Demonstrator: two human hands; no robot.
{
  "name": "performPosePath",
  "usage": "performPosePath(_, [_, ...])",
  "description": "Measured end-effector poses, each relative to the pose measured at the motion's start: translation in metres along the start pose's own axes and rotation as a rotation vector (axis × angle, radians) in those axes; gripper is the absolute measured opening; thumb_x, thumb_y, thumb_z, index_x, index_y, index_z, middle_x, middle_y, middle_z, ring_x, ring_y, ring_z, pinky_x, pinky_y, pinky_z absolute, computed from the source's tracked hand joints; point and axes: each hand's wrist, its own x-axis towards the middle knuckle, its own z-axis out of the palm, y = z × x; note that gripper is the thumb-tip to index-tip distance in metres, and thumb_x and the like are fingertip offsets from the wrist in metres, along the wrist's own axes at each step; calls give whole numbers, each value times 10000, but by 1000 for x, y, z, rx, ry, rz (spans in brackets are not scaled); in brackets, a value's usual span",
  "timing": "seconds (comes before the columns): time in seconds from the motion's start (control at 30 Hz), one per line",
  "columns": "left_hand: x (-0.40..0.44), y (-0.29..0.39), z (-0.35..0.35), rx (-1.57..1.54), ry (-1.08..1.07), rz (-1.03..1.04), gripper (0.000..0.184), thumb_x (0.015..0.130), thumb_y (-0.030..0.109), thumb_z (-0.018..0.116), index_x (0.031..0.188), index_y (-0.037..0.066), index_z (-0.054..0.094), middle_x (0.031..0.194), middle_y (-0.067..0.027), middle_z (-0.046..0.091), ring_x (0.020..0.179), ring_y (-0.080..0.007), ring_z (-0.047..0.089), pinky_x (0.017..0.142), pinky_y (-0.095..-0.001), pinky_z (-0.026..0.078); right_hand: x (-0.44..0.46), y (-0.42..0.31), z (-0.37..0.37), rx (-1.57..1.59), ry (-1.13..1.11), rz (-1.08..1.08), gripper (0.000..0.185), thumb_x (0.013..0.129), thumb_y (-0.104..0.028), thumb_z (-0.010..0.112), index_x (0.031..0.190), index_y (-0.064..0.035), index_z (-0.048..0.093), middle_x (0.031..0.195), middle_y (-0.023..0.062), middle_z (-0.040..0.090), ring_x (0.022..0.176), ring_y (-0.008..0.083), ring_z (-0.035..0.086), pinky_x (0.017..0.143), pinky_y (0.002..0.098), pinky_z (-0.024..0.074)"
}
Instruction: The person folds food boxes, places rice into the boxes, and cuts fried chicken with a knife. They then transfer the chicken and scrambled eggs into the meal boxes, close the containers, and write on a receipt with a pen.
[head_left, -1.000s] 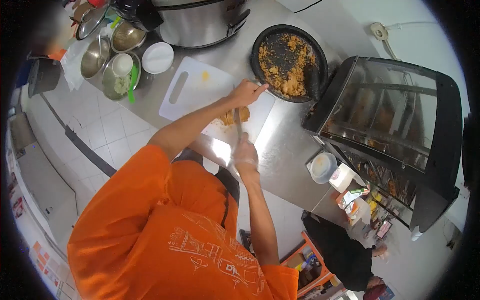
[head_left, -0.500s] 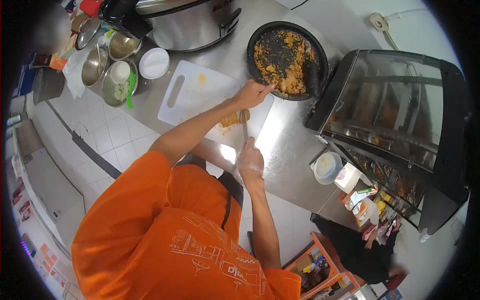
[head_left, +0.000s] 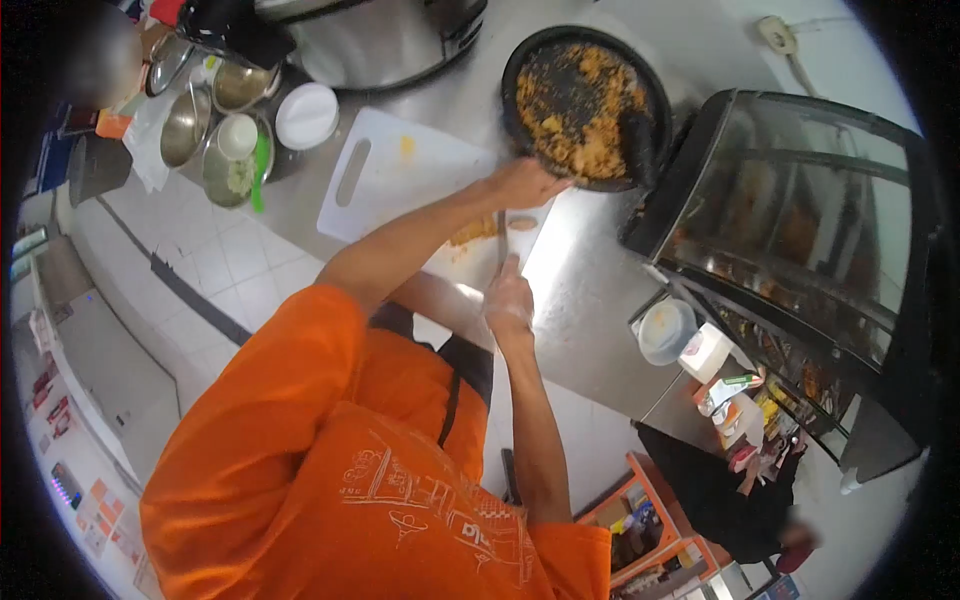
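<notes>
My right hand (head_left: 510, 303), in a clear glove, is closed round the handle of a knife (head_left: 502, 238), its blade over the white cutting board (head_left: 385, 190). A golden-brown piece of food (head_left: 472, 234) and crumbs lie left of the blade, partly behind my left forearm. An oval slice (head_left: 522, 224) sits just right of it. My left hand (head_left: 530, 183) reaches across the board to the near rim of a black mortar (head_left: 512, 130). Its fingers are drawn together; whatever they hold is hidden. Crumbled orange-brown food (head_left: 585, 140) covers the mortar's inside, beside a dark pestle (head_left: 637, 145).
A large steel cooker (head_left: 370, 45) stands behind the board. Metal bowls (head_left: 185, 130), a white lid (head_left: 307, 115) and a green-handled utensil (head_left: 262, 170) are at left. A glass-fronted case (head_left: 790, 220) and a plastic tub (head_left: 664, 332) stand right. Another person in black (head_left: 720, 490) is at lower right.
My left hand has moved right along the mortar's near rim. The knife has shifted right and toward me, and a slice now shows apart from the larger piece. The whole view has shifted slightly.
</notes>
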Motion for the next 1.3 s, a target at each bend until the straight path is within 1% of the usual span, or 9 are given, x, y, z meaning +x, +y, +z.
performPosePath(0.1, [-70, 7, -17, -345, 771, 348, 182, 937, 121, 654, 790, 16, 677, 687, -172, 616, 588, -327, 606, 532, -441, 455, -16, 12, -22, 63, 6, 62, 341, 1019, -343, 554, 1128, -29, 627, 951, 307, 703, 917, 514, 669, 784, 562, 541])
performPosePath(0.17, [-146, -7, -36, -303, 811, 128, 159, 833, -34, 591, 698, -1, 514, 615, -123, 434, 528, -244, 434, 489, -383, 350, -28, 50, -20, -26, 18, 158, 338, 992, -333, 595, 1152, -37, 618, 938, 311, 695, 920, 517, 667, 819, 566, 536])
performPosePath(0.23, [-220, -22, -46, -242, 889, -126, 305, 954, 21, 512, 664, 20, 417, 597, -81, 363, 511, -195, 361, 487, -367, 306, -23, 65, -29, -98, 95, 207, 356, 973, -362, 620, 1113, -36, 642, 931, 296, 701, 919, 500, 675, 831, 555, 538])
performPosePath(0.3, [-291, -55, -37, -49, 977, -138, 335, 964, 40, 592, 665, -29, 459, 597, -161, 396, 487, -257, 372, 475, -397, 311, -21, 70, -37, -154, 210, 243, 412, 961, -431, 629, 1009, -28, 698, 931, 263, 722, 912, 463, 694, 819, 528, 545])
performPosePath(0.4, [-394, -79, -32, 14, 786, -506, 514, 1027, 172, 609, 599, -24, 403, 529, -147, 339, 466, -223, 288, 457, -412, 275, 0, 100, -24, -229, 321, 64, 406, 923, -430, 667, 1018, -38, 712, 942, 234, 727, 910, 431, 701, 831, 504, 555])
performPosePath(0.7, [-470, -81, -33, -37, 802, -662, 565, 1046, 235, 603, 568, -4, 418, 489, -110, 366, 441, -209, 295, 450, -400, 268, 101, -5, -6, -196, 498, -552, 284, 947, -146, 583, 1194, -13, 631, 1162, 225, 668, 1088, 435, 608, 995, 523, 462])
performPosePath(1.07, [-469, -60, -20, -110, 758, -681, 612, 1075, 330, 526, 565, -9, 527, 498, -78, 493, 460, -144, 425, 486, -365, 343, 52, -124, 54, -52, 250, 29, 568, 903, -469, 626, 1326, -93, 590, 1362, 369, 469, 1220, 549, 506, 949, 643, 473])
performPosePath(1.2, [-461, -54, -18, -137, 745, -602, 590, 1081, 300, 521, 582, -13, 549, 505, -84, 511, 464, -157, 432, 490, -361, 348, 115, -85, 126, -19, 339, -66, 439, 932, -299, 622, 1341, -143, 584, 1354, 262, 543, 1161, 506, 593, 888, 572, 569])
performPosePath(1.3, [-452, -58, -20, -100, 751, -531, 551, 1079, 251, 536, 601, -23, 553, 508, -84, 500, 474, -150, 411, 485, -354, 341, 82, -97, 85, -2, 383, -37, 264, 902, -142, 611, 1154, -98, 675, 1063, 131, 717, 1048, 310, 671, 911, 404, 558])
